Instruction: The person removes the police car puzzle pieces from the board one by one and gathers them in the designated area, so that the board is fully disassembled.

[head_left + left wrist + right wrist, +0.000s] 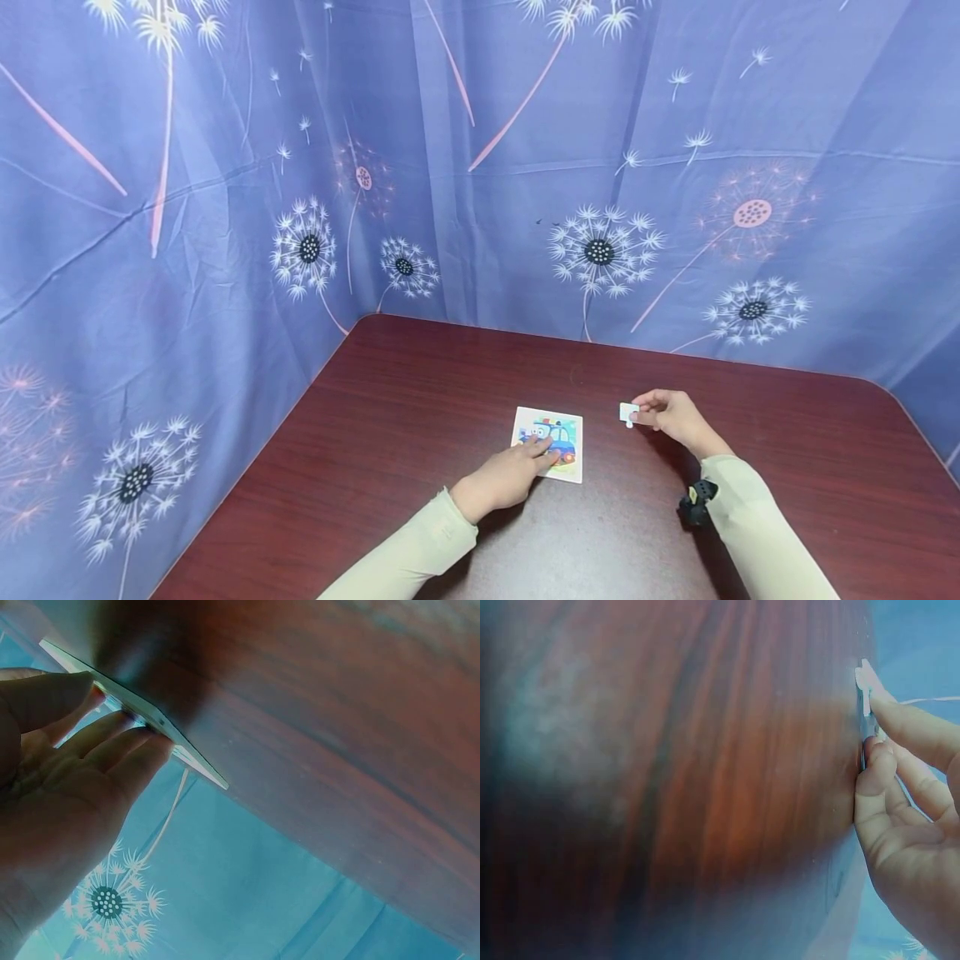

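Observation:
A square jigsaw puzzle with a cartoon blue car in a pale frame lies flat on the table. My left hand rests on it, fingers spread over the lower left part of the picture and hiding some of it. In the left wrist view the fingertips of the left hand touch the face of the puzzle board, seen nearly edge-on. To the right of the board, my right hand pinches a small pale jigsaw piece between thumb and fingers. The right wrist view shows that piece edge-on, low over the table.
The dark red wooden table reaches back to a blue curtain with dandelion prints, which also hangs along the left side. A black device is strapped to the right wrist over a light sleeve.

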Motion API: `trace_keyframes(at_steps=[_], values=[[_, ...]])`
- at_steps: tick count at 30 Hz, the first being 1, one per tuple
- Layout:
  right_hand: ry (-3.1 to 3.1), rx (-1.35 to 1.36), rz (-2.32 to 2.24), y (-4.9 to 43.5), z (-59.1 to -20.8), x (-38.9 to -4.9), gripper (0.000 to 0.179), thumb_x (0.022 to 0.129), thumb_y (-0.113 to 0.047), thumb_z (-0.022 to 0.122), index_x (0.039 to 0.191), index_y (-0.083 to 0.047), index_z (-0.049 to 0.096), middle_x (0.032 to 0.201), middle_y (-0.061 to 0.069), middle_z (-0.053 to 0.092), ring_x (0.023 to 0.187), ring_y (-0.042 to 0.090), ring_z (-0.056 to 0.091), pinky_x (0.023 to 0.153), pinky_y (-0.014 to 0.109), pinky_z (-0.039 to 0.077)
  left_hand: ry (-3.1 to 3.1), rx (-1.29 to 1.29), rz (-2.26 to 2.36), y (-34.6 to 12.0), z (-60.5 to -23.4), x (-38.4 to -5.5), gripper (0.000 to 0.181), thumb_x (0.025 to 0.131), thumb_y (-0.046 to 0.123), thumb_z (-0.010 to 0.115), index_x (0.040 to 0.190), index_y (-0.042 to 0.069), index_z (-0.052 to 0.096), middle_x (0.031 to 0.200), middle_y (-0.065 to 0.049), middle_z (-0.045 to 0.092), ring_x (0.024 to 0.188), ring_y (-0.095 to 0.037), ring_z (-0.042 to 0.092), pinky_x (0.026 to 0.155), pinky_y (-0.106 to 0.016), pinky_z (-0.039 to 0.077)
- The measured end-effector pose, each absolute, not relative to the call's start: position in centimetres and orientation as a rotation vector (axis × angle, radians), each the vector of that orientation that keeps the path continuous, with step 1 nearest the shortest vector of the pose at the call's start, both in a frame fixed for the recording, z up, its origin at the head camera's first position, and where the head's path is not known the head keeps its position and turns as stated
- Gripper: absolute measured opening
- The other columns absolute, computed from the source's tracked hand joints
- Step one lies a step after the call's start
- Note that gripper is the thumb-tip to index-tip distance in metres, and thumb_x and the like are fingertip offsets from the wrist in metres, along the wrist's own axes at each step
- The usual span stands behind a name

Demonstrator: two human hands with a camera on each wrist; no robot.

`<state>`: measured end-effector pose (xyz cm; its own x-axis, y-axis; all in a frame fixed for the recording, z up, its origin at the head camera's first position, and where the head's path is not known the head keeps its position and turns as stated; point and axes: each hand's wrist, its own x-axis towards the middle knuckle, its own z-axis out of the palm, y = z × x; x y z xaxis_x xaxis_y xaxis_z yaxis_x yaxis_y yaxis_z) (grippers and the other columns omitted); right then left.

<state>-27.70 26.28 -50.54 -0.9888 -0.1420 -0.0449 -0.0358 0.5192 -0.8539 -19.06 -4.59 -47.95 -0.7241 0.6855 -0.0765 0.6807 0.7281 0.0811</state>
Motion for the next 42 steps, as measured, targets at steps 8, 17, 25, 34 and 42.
trace_keyframes(at_steps=[8,17,25,34,42], values=[[2.67,-0.15,-1.415,26.1,-50.3,-27.6,0.028,0.085,-0.006,0.071,0.106,0.011,0.064,0.086,0.009,0.064,0.07,0.015,0.054,0.056,0.025,0.048,2.832,1.135,0.083,-4.6,-47.9,-19.0,0.054,0.092,-0.001,0.055,0.143,0.015,0.047,0.149,-0.006,0.041,0.135,-0.026,0.041,0.108,-0.035,0.038],[2.68,-0.107,-1.414,25.8,-50.2,-27.6,0.028,0.084,-0.005,0.072,0.106,0.01,0.065,0.084,0.007,0.062,0.069,0.015,0.05,0.054,0.023,0.045,2.84,1.154,0.066,-4.7,-48.2,-19.2,0.054,0.093,-0.001,0.054,0.143,0.016,0.047,0.15,-0.006,0.04,0.135,-0.024,0.041,0.108,-0.034,0.038],[2.707,-0.155,-1.414,25.9,-50.1,-27.5,0.03,0.086,-0.005,0.071,0.109,0.012,0.064,0.086,0.011,0.062,0.069,0.017,0.056,0.056,0.025,0.05,2.838,1.132,0.08,-4.7,-48.1,-19.2,0.054,0.093,-0.002,0.054,0.143,0.017,0.048,0.15,-0.005,0.04,0.135,-0.023,0.041,0.107,-0.034,0.039],[2.746,-0.325,-1.517,24.2,-48.3,-27.8,0.033,0.09,-0.014,0.068,0.115,0.006,0.065,0.096,0.018,0.067,0.079,0.024,0.061,0.061,0.032,0.051,2.829,1.137,0.106,-4.8,-48.3,-19.4,0.056,0.091,-0.003,0.056,0.143,0.017,0.048,0.15,-0.006,0.04,0.135,-0.024,0.041,0.107,-0.034,0.039],[2.64,-0.472,-1.544,21.1,-48.1,-27.9,0.031,0.09,-0.014,0.068,0.116,0.002,0.067,0.109,0.019,0.066,0.077,0.013,0.059,0.06,0.027,0.051,2.824,1.139,0.122,-4.8,-48.3,-19.5,0.056,0.091,-0.003,0.057,0.143,0.017,0.049,0.15,-0.004,0.04,0.135,-0.021,0.041,0.107,-0.033,0.039]])
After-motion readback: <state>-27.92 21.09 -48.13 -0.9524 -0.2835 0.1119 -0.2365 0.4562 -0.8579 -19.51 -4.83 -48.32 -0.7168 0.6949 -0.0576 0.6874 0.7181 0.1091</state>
